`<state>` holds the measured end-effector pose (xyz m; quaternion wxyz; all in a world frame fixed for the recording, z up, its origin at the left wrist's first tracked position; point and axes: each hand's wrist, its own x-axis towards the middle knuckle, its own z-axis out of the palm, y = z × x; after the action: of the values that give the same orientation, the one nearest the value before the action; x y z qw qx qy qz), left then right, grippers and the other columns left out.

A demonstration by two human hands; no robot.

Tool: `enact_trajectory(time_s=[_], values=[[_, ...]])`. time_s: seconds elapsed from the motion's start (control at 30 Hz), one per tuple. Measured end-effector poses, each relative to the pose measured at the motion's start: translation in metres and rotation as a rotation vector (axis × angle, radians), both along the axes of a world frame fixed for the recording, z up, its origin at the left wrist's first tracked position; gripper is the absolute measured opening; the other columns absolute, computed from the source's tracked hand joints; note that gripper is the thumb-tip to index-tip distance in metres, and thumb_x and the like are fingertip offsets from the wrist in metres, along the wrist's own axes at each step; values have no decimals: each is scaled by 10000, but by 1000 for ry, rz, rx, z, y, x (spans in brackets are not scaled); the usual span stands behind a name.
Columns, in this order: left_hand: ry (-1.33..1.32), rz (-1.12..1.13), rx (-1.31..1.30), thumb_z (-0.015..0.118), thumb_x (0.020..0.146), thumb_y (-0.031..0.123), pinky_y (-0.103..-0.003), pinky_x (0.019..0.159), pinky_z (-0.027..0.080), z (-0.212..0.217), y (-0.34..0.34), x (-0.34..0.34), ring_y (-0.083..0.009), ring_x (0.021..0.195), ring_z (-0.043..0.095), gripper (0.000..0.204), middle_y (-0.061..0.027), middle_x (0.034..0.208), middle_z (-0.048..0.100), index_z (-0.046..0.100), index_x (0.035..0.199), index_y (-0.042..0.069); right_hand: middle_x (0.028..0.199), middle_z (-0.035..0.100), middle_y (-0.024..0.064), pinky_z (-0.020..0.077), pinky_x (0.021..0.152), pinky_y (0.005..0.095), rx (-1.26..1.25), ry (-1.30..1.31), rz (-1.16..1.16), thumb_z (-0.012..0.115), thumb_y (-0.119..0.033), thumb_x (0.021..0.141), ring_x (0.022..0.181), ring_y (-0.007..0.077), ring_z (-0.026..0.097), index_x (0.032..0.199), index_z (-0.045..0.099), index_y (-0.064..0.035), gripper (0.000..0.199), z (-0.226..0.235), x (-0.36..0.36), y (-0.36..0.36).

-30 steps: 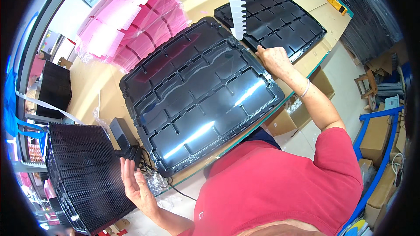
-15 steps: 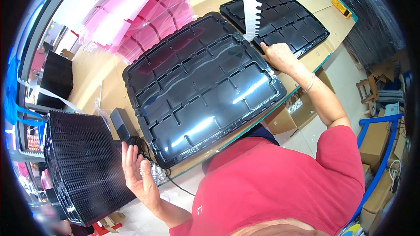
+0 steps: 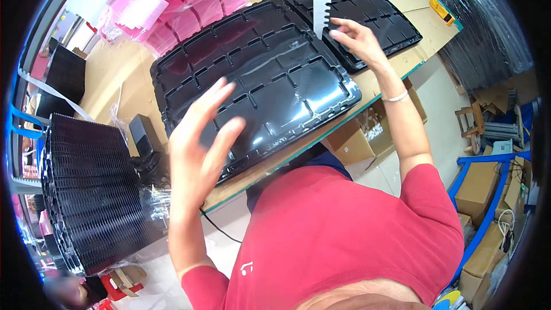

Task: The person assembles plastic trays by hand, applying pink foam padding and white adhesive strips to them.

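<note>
A large black moulded plastic tray point(image 3: 270, 89) with ribbed compartments and a glossy surface lies on the cardboard-covered table. My left hand point(image 3: 201, 132) hovers over the tray's near left part, its fingers spread and holding nothing. Part of the tray is hidden behind that hand. My right hand point(image 3: 360, 43) is raised past the tray's right end, thumb and fingers apart with nothing seen between them. Below and beyond it lies a second black tray point(image 3: 373, 14). Just left of the right fingertips, a white strip with a toothed edge point(image 3: 319, 3) comes down from the top.
A tall stack of black trays point(image 3: 94, 189) stands at the left, beside a dark grey box point(image 3: 144, 135). Pink sheets in clear film point(image 3: 189, 3) are piled at the back. A yellow tool point(image 3: 442, 11) lies near the right table edge. An open carton point(image 3: 373, 135) is below the table.
My left hand has swung up and right from beside the stack to over the tray. The right hand has lifted off the right-hand tray's edge, its fingers opening. The view has shifted slightly.
</note>
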<state>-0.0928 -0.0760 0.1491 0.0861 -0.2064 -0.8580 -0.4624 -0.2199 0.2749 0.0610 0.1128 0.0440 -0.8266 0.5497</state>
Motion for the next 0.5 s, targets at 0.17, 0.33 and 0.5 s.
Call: enact_trajectory(time_s=[0.17, 0.33, 0.5], values=[[-107, -178, -48, 665, 844, 265, -371, 946, 460, -15, 63, -57, -284, 1182, 554, 518, -168, 1319, 545, 532, 1304, 70, 804, 652, -32, 417, 583, 169, -235, -7, 2, 726, -208, 838, 709, 20, 545, 961, 709, -56, 197, -24, -20, -1], [37, -77, 0, 687, 808, 304, -381, 1014, 419, -38, 131, -101, -326, 1213, 525, 744, -273, 1308, 508, 380, 1371, -71, 785, 652, -24, 389, 562, 160, -428, 65, 44, 718, -197, 837, 695, 29, 556, 899, 700, -72, 141, -2, 4, 7], [-552, -177, 420, 727, 801, 229, -307, 781, 536, -43, 196, -91, -202, 915, 654, 586, -195, 1065, 653, 503, 1253, -69, 755, 648, 2, 395, 562, 171, -582, -50, 177, 706, -143, 837, 657, 38, 534, 885, 688, -46, 110, 11, 39, 30]])
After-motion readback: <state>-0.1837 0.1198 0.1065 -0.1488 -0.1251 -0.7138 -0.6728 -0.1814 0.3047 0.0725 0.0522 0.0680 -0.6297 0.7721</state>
